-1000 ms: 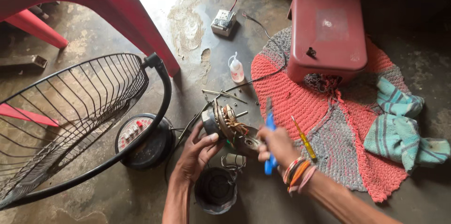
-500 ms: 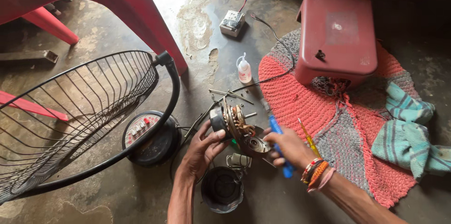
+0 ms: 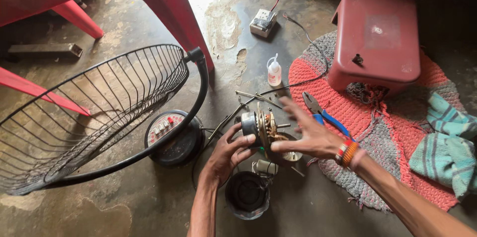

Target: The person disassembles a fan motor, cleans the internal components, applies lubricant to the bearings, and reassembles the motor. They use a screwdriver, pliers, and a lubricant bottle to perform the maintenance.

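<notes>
My left hand (image 3: 229, 153) grips a small fan motor (image 3: 259, 128) with copper windings, holding it just above the concrete floor. Right beside the motor, my right hand (image 3: 307, 133) is spread open, its thumb by the motor's lower right side; it wears orange bangles. Blue-handled pliers (image 3: 324, 113) lie on the red and grey woven mat (image 3: 377, 122) just behind that hand. A black round cover (image 3: 247, 195) sits on the floor below the motor, and a small white cylinder (image 3: 266, 166) on wires hangs between them.
A wire fan guard (image 3: 99, 108) on a black stand leans at the left over a round fan base (image 3: 171, 136). A small squeeze bottle (image 3: 274, 70), loose rods, a switch box (image 3: 263, 21), a red plastic stool (image 3: 378, 38), a teal cloth (image 3: 447, 145) and red furniture legs (image 3: 174, 13) surround the spot.
My right hand held the blue pliers a second ago; it has let them go on the mat and now spreads open beside the motor. My left hand keeps its hold on the motor.
</notes>
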